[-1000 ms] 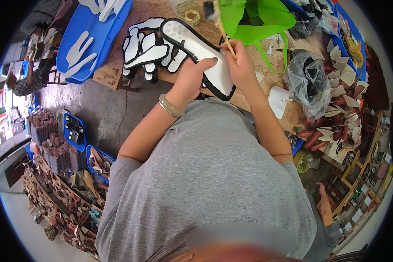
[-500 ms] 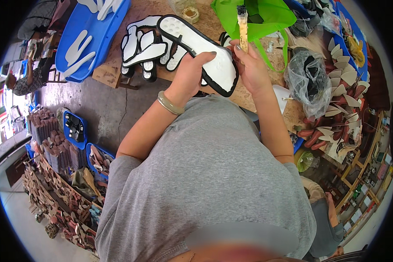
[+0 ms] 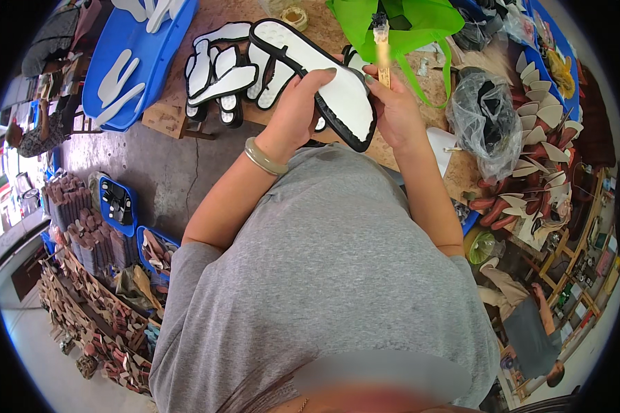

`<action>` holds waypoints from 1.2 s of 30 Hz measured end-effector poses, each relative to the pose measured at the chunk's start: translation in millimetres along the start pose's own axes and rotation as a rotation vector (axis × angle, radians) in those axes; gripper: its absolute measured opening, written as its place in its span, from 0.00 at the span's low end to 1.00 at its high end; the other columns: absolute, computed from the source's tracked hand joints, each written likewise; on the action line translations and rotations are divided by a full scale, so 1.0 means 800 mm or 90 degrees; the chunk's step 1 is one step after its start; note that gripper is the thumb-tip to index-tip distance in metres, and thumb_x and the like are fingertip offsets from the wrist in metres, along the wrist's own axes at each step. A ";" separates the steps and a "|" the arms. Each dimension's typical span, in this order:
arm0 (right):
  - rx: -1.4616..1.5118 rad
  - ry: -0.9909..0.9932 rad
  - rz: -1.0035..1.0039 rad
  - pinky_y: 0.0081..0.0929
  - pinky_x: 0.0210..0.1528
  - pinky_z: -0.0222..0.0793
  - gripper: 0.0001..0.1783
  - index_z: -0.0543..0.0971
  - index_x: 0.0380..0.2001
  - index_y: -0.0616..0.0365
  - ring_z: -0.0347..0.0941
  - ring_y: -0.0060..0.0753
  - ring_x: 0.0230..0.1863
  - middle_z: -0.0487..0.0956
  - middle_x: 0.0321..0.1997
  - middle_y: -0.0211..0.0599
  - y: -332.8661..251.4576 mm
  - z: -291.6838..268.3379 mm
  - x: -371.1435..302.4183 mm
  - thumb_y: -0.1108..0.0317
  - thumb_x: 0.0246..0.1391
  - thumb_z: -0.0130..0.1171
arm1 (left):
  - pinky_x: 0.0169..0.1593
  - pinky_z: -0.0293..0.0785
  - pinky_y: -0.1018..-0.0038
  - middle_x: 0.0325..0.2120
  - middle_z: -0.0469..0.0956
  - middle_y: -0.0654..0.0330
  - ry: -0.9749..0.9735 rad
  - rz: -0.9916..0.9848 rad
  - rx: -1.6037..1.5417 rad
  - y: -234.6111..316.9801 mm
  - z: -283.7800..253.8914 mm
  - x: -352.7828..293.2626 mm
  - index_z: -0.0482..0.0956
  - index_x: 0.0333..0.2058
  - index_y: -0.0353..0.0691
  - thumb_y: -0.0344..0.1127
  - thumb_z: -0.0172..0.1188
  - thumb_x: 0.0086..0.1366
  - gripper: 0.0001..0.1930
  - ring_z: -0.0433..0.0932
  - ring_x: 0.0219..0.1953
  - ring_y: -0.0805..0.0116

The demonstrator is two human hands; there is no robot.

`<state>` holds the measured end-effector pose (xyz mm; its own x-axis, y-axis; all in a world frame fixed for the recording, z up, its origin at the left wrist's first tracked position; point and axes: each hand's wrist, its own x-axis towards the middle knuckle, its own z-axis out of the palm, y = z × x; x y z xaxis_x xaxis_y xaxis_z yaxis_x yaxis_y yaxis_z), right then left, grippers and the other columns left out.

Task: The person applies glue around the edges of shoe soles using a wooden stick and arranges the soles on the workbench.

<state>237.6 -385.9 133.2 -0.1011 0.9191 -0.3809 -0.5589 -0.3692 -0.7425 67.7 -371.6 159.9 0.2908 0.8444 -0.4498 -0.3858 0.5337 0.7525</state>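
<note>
My left hand grips a black-edged shoe sole with a white top face, its thumb pressed on that face. The sole slants over the table edge in front of me, one end at the upper left and the other at the lower right. In my right hand a brush with a light, stained handle and dark bristles points up and away. Fingers of that hand lie at the sole's right edge; what they do behind it is hidden. Left of the sole, several similar white and black soles are heaped on the table.
A blue tray with white sole-shaped pieces stands at the far left. A green bag, a tape roll and a clear plastic bag lie on the worktable. Shoe parts crowd the right. Another person is at lower right.
The sole has turned slightly in my hands, and the left thumb has shifted a little toward its edge. The view has moved slightly. The person at lower right shows more fully.
</note>
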 end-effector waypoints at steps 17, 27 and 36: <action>-0.646 0.064 -0.313 0.17 0.27 0.61 0.19 0.73 0.53 0.58 0.63 0.15 0.23 0.72 0.24 0.25 -0.008 -0.035 -0.017 0.67 0.58 0.52 | 0.29 0.69 0.77 0.24 0.73 0.63 0.128 0.084 -0.066 0.012 -0.007 0.001 0.72 0.32 0.35 0.36 0.49 0.60 0.10 0.72 0.25 0.74; -0.677 0.032 -0.412 0.21 0.32 0.67 0.15 0.78 0.48 0.55 0.71 0.21 0.26 0.78 0.28 0.37 -0.023 0.003 -0.058 0.66 0.58 0.55 | 0.40 0.67 0.76 0.30 0.72 0.65 0.145 0.357 0.198 0.014 -0.007 0.004 0.73 0.37 0.32 0.36 0.47 0.66 0.12 0.68 0.34 0.75; -0.662 0.092 -0.501 0.21 0.31 0.69 0.12 0.80 0.40 0.57 0.74 0.26 0.27 0.80 0.30 0.37 -0.037 0.003 -0.047 0.68 0.51 0.63 | 0.42 0.72 0.76 0.34 0.77 0.59 0.091 0.256 0.174 0.030 -0.009 0.011 0.73 0.40 0.33 0.50 0.39 0.69 0.23 0.75 0.35 0.74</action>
<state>255.8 -409.0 171.1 0.0841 0.9371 0.3389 0.4713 0.2622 -0.8421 54.5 -351.2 170.7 0.0361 0.9887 -0.1455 -0.1937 0.1497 0.9696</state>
